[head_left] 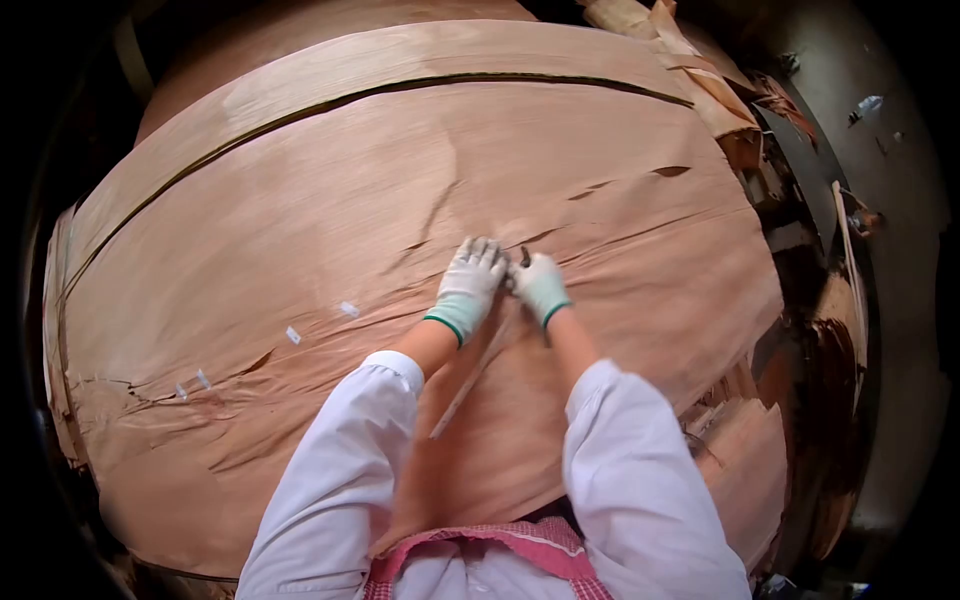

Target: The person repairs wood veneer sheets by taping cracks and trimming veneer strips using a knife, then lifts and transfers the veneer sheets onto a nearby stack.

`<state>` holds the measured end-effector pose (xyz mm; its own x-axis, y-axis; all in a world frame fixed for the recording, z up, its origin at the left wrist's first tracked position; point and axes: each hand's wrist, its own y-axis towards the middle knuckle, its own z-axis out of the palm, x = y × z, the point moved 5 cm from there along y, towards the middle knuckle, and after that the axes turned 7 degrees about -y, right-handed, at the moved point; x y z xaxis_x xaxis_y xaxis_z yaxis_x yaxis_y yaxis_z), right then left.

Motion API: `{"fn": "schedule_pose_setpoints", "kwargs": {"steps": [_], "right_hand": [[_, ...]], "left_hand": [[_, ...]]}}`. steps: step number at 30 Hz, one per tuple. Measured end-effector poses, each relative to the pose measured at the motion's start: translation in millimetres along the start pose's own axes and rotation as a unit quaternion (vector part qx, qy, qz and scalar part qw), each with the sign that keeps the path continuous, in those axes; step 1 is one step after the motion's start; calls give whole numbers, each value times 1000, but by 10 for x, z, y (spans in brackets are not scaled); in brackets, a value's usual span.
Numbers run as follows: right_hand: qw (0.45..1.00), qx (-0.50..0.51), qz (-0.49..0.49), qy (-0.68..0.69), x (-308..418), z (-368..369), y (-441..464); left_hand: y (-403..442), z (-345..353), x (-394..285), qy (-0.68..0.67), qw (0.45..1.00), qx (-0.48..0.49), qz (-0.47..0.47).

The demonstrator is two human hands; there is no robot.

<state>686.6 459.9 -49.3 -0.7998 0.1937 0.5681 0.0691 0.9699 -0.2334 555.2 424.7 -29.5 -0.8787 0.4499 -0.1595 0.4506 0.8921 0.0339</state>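
A large sheet of thin wood veneer [300, 220] lies under both hands, wrinkled and split along a diagonal band. My left hand [468, 285], in a white glove with a green cuff, presses on the sheet with its fingers stretched out. Close beside it, my right hand [542, 284], gloved alike, is closed around a small dark tool [525, 257] whose kind I cannot make out. From near the hands a narrow white tape strip [465, 393] runs down toward my body. Short white tape pieces [348, 309] sit along the cracks to the left.
Beyond a long dark gap [400, 88] there is another veneer strip [430, 50]. Torn veneer scraps [700, 70] pile up along the right edge. Grey floor [850, 80] with bits of litter shows at the far right.
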Motion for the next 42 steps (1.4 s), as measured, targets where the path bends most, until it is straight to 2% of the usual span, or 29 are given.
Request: {"fn": "schedule_pose_setpoints", "kwargs": {"steps": [1,3,4,6,8,9,11,14,17,20,23,26,28,30,33,37,40,42], "right_hand": [[979,48,47,191,-69,121,-155],[947,72,94,298,-23,91,-459],[945,63,91,307,39,-94,-550],[941,50,81,326,131,-460,-659],[939,21,23,341,-195,-742,-454],[937,10,-6,348,-358,-886,-335],[937,47,15,345,-623,-1115,-235],[942,68,3,328,-1080,-1361,48],[946,62,2,318,-1498,-1675,353],[946,68,-14,317,-1748,-1952,832],[964,92,-42,244,-1490,-2051,1188],[957,113,-82,252,-1204,-1885,1608],[959,132,-51,247,-1094,-1731,1858],[966,134,-16,219,-999,-1693,1977],[926,145,32,347,-1089,-1623,2007],[939,149,37,308,-1136,-1663,2051],[957,150,28,248,-1138,-1644,2157],[971,143,6,192,-1127,-1607,2308]], "left_hand": [[8,7,-36,-7,1000,15,-9],[63,-12,-82,-15,999,38,-34],[68,-51,-120,-19,999,16,-41],[134,-229,-148,-18,996,61,-64],[313,-280,-151,-7,990,103,-96],[411,-319,-201,-52,993,32,-99],[640,-346,-355,-136,979,-114,-105],[1326,-179,-728,-146,961,-222,-77],[1834,231,-917,-58,980,-151,-112],[1921,398,-970,-86,973,-162,-138],[1926,372,-985,-91,971,-170,-144],[1971,350,-973,-77,971,-161,-157],[1996,233,-1036,-83,970,-152,-172],[2074,116,-1034,-85,961,-208,-161],[2328,100,-1018,-92,954,-252,-134],[2485,326,-977,-90,965,-216,-123],[2478,357,-985,-90,957,-249,-120],[2454,376,-998,-89,959,-239,-126]]}}
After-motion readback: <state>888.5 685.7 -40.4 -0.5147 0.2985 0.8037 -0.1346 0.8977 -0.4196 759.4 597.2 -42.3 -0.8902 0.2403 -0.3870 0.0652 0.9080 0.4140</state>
